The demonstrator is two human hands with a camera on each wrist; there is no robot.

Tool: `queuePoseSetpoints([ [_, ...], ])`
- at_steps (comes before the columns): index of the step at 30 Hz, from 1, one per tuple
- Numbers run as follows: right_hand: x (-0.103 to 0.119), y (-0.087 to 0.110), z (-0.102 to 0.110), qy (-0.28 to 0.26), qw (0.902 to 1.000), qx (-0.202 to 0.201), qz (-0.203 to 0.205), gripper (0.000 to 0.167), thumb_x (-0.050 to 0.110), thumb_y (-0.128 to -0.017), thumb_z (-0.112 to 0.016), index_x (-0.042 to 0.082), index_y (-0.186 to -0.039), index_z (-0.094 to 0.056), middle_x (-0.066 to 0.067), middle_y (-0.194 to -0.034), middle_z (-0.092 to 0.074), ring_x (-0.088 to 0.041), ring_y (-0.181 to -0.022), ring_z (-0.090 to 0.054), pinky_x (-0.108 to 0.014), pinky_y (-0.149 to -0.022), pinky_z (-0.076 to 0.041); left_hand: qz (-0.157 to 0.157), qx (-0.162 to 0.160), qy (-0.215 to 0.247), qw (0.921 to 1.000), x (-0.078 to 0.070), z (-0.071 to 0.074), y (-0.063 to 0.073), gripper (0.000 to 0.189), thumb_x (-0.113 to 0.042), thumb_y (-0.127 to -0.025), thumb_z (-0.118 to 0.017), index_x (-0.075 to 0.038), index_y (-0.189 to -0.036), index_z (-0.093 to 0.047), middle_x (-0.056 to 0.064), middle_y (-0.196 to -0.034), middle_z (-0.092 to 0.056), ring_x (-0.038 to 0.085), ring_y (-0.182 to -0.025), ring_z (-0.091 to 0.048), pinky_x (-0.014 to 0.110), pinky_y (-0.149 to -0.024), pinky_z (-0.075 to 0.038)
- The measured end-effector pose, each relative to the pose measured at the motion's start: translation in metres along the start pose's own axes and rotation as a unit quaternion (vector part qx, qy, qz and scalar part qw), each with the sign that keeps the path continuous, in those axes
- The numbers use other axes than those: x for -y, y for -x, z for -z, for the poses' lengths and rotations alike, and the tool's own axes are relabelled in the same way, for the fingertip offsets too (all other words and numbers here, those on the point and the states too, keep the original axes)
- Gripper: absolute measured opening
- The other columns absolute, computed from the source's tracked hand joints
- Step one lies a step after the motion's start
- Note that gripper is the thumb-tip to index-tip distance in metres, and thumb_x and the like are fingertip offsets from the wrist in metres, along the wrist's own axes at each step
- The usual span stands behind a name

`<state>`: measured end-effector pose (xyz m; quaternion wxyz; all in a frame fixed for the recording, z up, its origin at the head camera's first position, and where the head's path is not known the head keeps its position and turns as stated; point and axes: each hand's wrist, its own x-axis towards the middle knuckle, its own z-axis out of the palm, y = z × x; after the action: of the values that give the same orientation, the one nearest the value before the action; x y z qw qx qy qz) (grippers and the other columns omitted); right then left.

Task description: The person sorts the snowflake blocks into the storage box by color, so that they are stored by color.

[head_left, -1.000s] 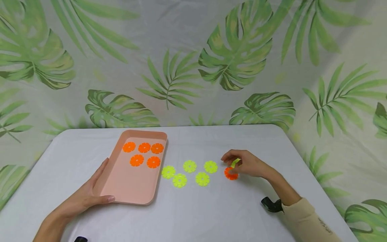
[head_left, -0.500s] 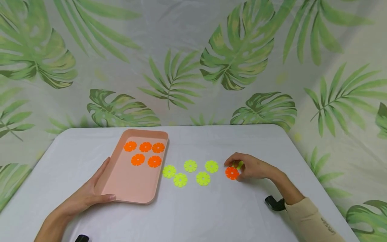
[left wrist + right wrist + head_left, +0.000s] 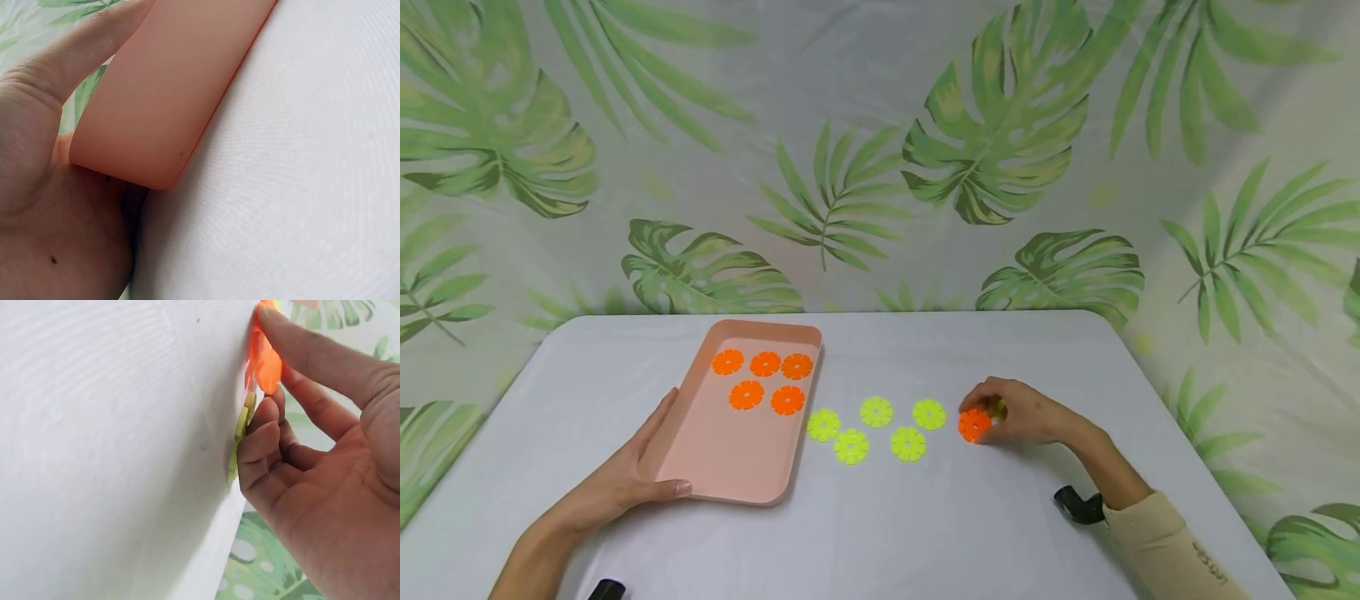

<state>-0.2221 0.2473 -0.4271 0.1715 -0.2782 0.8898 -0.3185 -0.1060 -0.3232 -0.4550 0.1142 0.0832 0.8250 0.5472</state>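
Note:
My left hand (image 3: pixel 613 483) holds the near left corner of a shallow pink tray (image 3: pixel 726 458), thumb at the front rim and fingers along the left side. Inside, toward the far end, lie several orange notched discs (image 3: pixel 747 395), like interlocking building discs. To the right, my right hand (image 3: pixel 1030 412) pinches another orange disc (image 3: pixel 974 426) between thumb and fingers; its face tilts toward me. In the right wrist view this disc (image 3: pixel 269 365) appears nearly edge-on, close to the tabletop. A yellow-green disc (image 3: pixel 237 440) sits by the curled fingers, mostly hidden by the hand in the head view.
Several yellow-green discs (image 3: pixel 908 444) lie flat on the white-covered table (image 3: pixel 880 533) between tray and right hand. A black device (image 3: pixel 1078 506) is at the right wrist, another (image 3: pixel 607 590) near the left. A leaf-printed cloth (image 3: pixel 827 167) hangs behind.
The right fingers have closed on the orange disc, which has tipped up slightly from lying flat. The left hand keeps its hold on the tray; the head view has shifted slightly.

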Motion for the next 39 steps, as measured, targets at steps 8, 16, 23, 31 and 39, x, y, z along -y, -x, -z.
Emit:
queuePoseSetpoints([
  [8,0.003,-0.008,0.004,-0.023,0.9997,0.008,-0.005,0.018,0.011,-0.092,-0.078,0.01,-0.109,-0.07,-0.004,-0.098,-0.067,-0.016,-0.085,-0.055,-0.022,-0.075,-0.048,0.022,0.002,0.016,0.9996,-0.004,0.0,-0.004,0.12,-0.01,-0.085,-0.081,-0.042,-0.167,0.001,0.006,-0.177,0.008,0.042,-0.153,-0.003,0.076,-0.114,-0.001],
  [16,0.009,-0.019,0.005,-0.034,0.9992,0.022,0.005,0.015,0.006,-0.095,-0.071,0.007,-0.11,-0.069,-0.007,-0.1,-0.066,-0.016,-0.08,-0.058,-0.023,-0.072,-0.05,0.017,0.003,0.021,0.9996,-0.004,0.0,-0.002,0.12,-0.01,-0.085,-0.08,-0.04,-0.167,0.001,0.006,-0.178,0.009,0.04,-0.154,-0.001,0.076,-0.115,0.002],
  [23,0.016,-0.032,0.001,-0.077,0.9969,-0.008,0.014,0.035,-0.007,-0.093,-0.056,0.005,-0.124,-0.066,-0.016,-0.103,-0.062,-0.027,-0.075,-0.061,-0.027,-0.068,-0.053,0.005,0.004,0.022,0.9997,-0.001,-0.001,0.0,0.118,-0.01,-0.086,-0.079,-0.04,-0.167,0.001,0.002,-0.178,0.007,0.028,-0.157,-0.001,0.052,-0.127,0.0],
  [31,0.025,-0.051,-0.008,-0.09,0.9925,-0.033,0.076,0.034,-0.006,-0.094,-0.059,0.008,-0.122,-0.071,-0.014,-0.109,-0.07,-0.023,-0.086,-0.062,-0.028,-0.073,-0.054,0.015,0.005,0.022,0.9996,-0.002,0.0,-0.001,0.119,-0.011,-0.085,-0.079,-0.041,-0.167,0.001,0.003,-0.178,0.008,0.036,-0.156,0.001,0.071,-0.119,0.003],
  [39,0.038,-0.068,-0.016,-0.144,0.9869,-0.051,0.05,0.027,0.0,-0.096,-0.064,0.007,-0.12,-0.07,-0.017,-0.097,-0.067,-0.029,-0.083,-0.061,-0.03,-0.074,-0.054,0.011,0.002,0.019,0.9998,-0.001,-0.001,-0.001,0.119,-0.011,-0.085,-0.08,-0.041,-0.167,0.001,0.004,-0.178,0.008,0.02,-0.158,0.0,0.053,-0.128,-0.001],
])
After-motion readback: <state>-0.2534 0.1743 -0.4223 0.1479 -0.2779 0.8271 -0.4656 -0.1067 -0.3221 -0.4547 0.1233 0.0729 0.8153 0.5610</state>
